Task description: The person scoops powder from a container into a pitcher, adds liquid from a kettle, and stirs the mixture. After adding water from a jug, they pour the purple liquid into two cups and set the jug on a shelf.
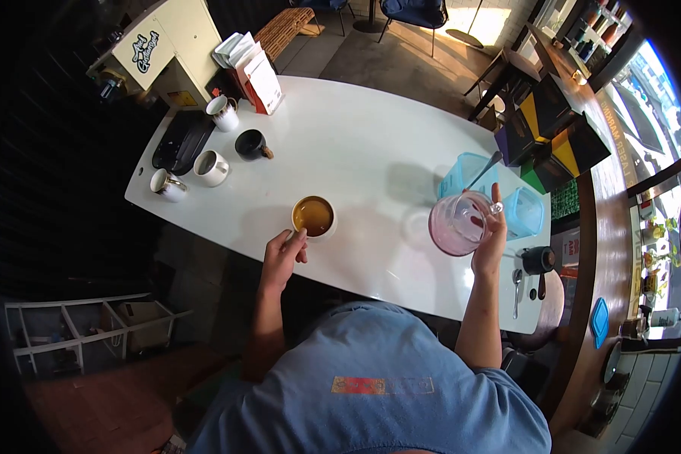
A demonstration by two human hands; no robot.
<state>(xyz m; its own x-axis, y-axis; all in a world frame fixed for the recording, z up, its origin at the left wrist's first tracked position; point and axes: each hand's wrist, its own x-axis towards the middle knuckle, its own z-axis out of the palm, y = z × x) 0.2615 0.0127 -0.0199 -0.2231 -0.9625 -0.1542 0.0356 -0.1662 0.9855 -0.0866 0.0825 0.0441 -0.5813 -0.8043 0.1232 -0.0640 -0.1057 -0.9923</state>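
A white cup of brown coffee [312, 217] stands on the white table in front of me. My left hand [281, 261] is closed at its near side, thumb and fingers pinching it where a handle sits, largely hidden by the fingers. Over the table's right part, my right hand [492, 238] grips a clear glass mug [458, 225] tinted pink toward its bottom, tilted over. Fingers wrap its far side beside its small glass handle. Just behind the mug is a light blue plastic container [454, 180], with a spoon handle [486, 169] slanting up in front of it.
On the left stand a black cup [250, 144], white mugs [211, 168] and a black tray [183, 141]. A card holder [259, 85] is at the back. To the right are another blue container [523, 212], a portafilter [538, 260], a spoon [517, 291] and dark boxes [552, 113].
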